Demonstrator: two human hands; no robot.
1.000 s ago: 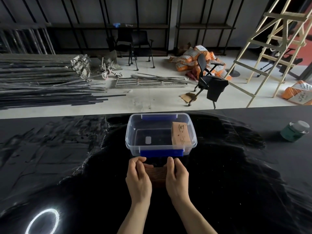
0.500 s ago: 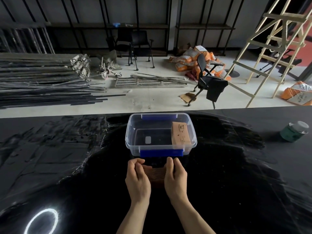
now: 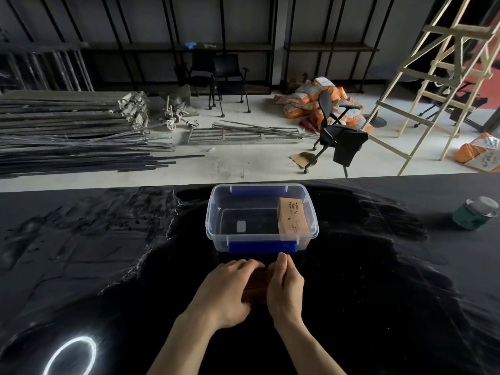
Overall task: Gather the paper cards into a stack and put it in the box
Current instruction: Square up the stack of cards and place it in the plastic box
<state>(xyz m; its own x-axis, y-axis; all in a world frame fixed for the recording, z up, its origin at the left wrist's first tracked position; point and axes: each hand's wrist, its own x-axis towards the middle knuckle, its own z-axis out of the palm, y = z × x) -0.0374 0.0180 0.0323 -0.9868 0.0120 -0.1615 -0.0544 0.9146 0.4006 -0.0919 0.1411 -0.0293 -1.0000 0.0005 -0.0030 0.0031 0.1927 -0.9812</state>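
Observation:
A stack of brown paper cards point(image 3: 258, 283) stands on edge on the black table, just in front of the box. My left hand point(image 3: 226, 289) presses its left side, fingers curled over the top. My right hand point(image 3: 286, 286) clasps its right side. The clear plastic box point(image 3: 213, 212) with blue latches sits straight ahead, open. Inside it, a brown card packet point(image 3: 292, 215) leans against the right wall.
A green jar point(image 3: 474, 213) with a clear lid stands at the table's far right. A ring light's reflection point(image 3: 71, 357) shows on the glossy top at lower left. Beyond the table's far edge lie metal bars, office chairs, sacks and a wooden ladder.
My left hand has slid rightward and its fingers now lie over the top of the stack, covering more of it. The stack has tilted slightly. My right hand has barely shifted.

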